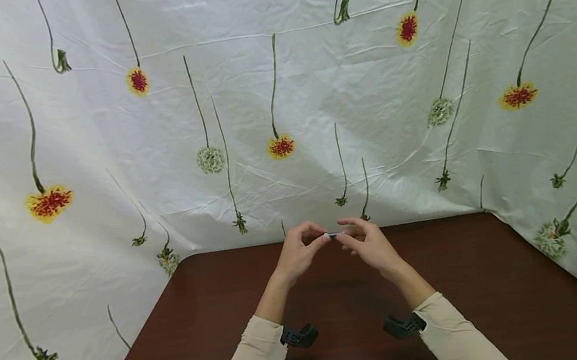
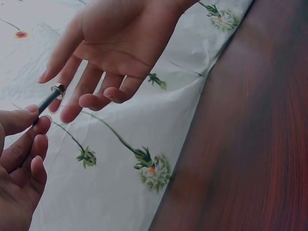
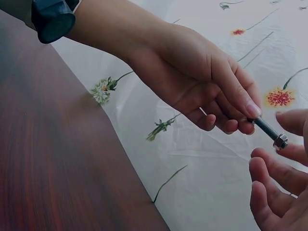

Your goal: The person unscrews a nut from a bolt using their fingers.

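Note:
My left hand [image 1: 297, 254] pinches a threaded metal bolt [image 3: 266, 127] between thumb and fingertips, above the table. The held end is hidden by those fingers. At the other end of the bolt sits a shiny hex nut [image 3: 280, 141], also seen in the left wrist view. My right hand [image 1: 375, 247] is around the nut end, its fingers spread and loosely bent. Its thumb and forefinger lie on either side of the nut [image 2: 58, 89], and gaps show between them and the metal.
Below the hands is a dark reddish-brown table [image 1: 212, 309]. A white cloth [image 1: 310, 93] printed with flowers hangs behind it and at both sides. Each wrist carries a black strapped device, such as the left one [image 1: 300, 336].

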`<state>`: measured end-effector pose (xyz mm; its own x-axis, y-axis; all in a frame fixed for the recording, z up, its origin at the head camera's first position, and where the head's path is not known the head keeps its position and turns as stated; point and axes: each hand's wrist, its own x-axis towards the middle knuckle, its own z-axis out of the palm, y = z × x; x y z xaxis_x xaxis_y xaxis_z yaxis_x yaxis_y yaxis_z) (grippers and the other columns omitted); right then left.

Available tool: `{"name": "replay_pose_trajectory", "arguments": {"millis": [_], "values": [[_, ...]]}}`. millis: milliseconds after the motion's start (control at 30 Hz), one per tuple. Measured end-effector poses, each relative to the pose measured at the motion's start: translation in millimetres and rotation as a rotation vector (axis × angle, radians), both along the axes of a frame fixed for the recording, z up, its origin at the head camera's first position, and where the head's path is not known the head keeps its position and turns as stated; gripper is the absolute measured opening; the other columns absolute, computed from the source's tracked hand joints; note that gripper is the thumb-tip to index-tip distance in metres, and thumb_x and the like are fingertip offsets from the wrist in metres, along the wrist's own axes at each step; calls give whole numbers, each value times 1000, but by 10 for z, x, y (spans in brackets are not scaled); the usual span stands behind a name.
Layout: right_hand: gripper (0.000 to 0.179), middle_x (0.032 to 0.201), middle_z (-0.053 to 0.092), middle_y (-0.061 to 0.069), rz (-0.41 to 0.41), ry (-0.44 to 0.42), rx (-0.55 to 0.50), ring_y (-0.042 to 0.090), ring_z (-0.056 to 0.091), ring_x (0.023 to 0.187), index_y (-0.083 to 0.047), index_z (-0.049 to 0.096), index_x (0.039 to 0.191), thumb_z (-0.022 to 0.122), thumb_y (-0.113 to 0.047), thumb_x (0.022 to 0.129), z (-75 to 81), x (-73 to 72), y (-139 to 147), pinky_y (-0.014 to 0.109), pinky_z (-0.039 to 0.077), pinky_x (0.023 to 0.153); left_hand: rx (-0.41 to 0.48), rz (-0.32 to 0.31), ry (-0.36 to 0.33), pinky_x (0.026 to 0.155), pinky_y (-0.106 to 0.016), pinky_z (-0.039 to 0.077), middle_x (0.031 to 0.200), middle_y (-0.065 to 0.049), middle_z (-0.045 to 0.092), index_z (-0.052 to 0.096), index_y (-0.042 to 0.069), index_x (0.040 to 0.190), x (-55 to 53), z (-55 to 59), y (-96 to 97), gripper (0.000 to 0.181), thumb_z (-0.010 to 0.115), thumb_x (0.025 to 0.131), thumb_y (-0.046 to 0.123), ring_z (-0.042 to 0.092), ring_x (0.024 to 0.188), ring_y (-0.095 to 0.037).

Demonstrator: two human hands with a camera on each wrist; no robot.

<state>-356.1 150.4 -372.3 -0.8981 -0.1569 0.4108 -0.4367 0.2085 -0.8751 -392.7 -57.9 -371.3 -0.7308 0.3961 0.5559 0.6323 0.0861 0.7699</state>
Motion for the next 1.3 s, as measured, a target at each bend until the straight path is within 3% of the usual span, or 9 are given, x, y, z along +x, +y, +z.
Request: {"name": "replay_pose_trajectory", "arguments": {"millis": [200,367,467,667,767,867,1033,1167,1300], "values": [[27,111,71,23,-4,21,-2,35,68,94,4,67,125,63,-13,105,-14,-5,4,55,54,83,-3,2,2,81,-38,51,100,-11,75,73,2,106,-7,-4,-7,10,72,98,8,68,94,-31],[41,124,65,27,27,22,-3,35,67,99,4,58,139,68,-1,99,-13,-22,14,48,55,82,-2,-1,-2,82,-37,51,101,-13,75,72,2,106,-15,-15,-8,9,72,98,7,67,95,-33],[44,120,68,25,16,-15,13,32,69,97,5,55,141,68,-7,101,-10,-32,7,49,55,82,0,-8,-2,82,-37,51,103,-18,74,72,1,106,-11,-14,-9,10,72,98,7,67,95,-35],[32,102,74,16,-31,-19,12,35,69,96,5,67,125,62,-20,107,4,-16,-1,51,55,85,-6,1,-7,82,-38,51,102,-14,74,73,1,107,0,5,-12,12,73,98,9,67,93,-25],[28,107,72,15,-24,2,-1,39,67,99,3,67,126,66,-15,104,17,5,-2,52,54,85,-1,-3,-16,82,-39,50,102,-13,74,73,1,107,4,12,-16,12,73,98,9,67,94,-28],[38,115,71,18,-4,-12,-14,40,68,101,-1,62,136,70,-11,100,23,15,-4,54,54,85,5,-5,-26,82,-39,50,103,-16,74,73,0,108,3,9,-15,12,72,98,8,66,96,-34],[41,113,73,20,-18,-48,-12,35,72,94,3,61,137,66,-21,104,15,4,-8,51,56,83,4,15,-18,82,-37,49,105,-24,72,71,-4,108,5,4,9,12,71,98,2,66,95,-34],[29,110,73,18,-35,-22,-13,34,71,94,4,67,125,65,-16,105,9,1,-2,54,55,83,3,10,-13,81,-36,49,104,-28,71,69,-9,107,71,62,21,12,69,97,-3,66,94,-39],[35,126,66,24,9,6,-26,42,67,106,1,62,134,68,-7,101,20,20,9,60,52,87,12,-10,-5,81,-37,50,102,-28,72,68,-12,106,203,175,13,11,68,97,-5,66,94,-39]]}}
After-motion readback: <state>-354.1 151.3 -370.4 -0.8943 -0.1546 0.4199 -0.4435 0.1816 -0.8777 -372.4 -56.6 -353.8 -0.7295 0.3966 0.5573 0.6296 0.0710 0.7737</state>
